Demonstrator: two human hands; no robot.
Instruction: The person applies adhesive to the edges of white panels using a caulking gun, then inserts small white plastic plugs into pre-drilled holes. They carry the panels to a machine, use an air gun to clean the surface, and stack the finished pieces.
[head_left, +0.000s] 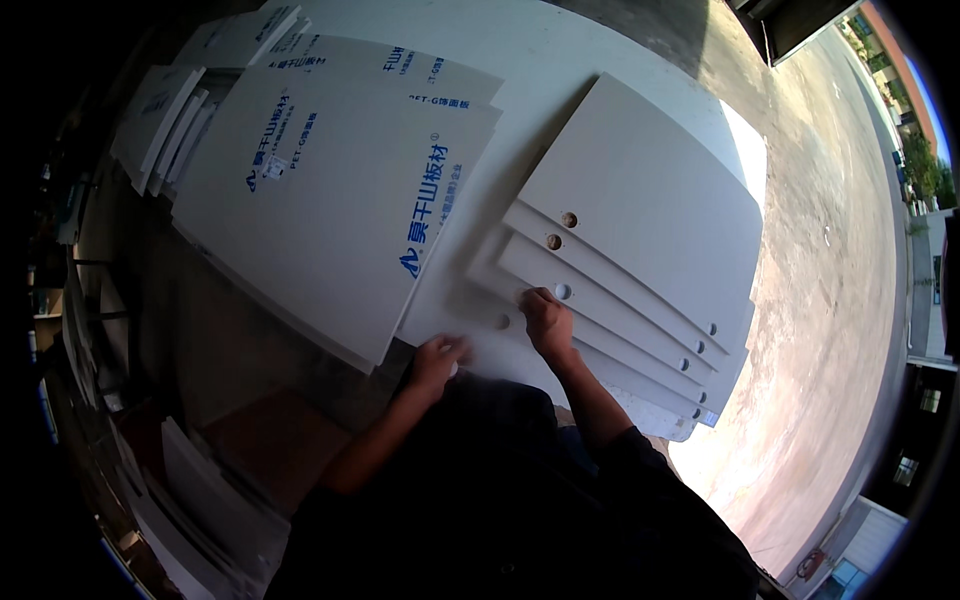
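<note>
My right hand [547, 320] is closed, its fingertips down at the near left end of a fanned stack of pale grey boards [650, 190]. What those fingers hold, if anything, is hidden. Round holes are cut near the stepped edges of the boards; one hole [563, 291] lies right beside my knuckles, and another [503, 321] shows on the lowest board to the left. My left hand [440, 364] hovers close to my body at the table's near edge, its fingers smeared by motion. Something small and white shows under it, too blurred to name.
Left of the boards lies a stack of large panels [330, 200] with blue print. Smaller panels [165, 130] are piled beyond it at the far left. Both main stacks rest on a pale table [540, 60]. More boards [215, 490] lean at the lower left. Sunlit concrete floor [820, 300] stretches along the right.
</note>
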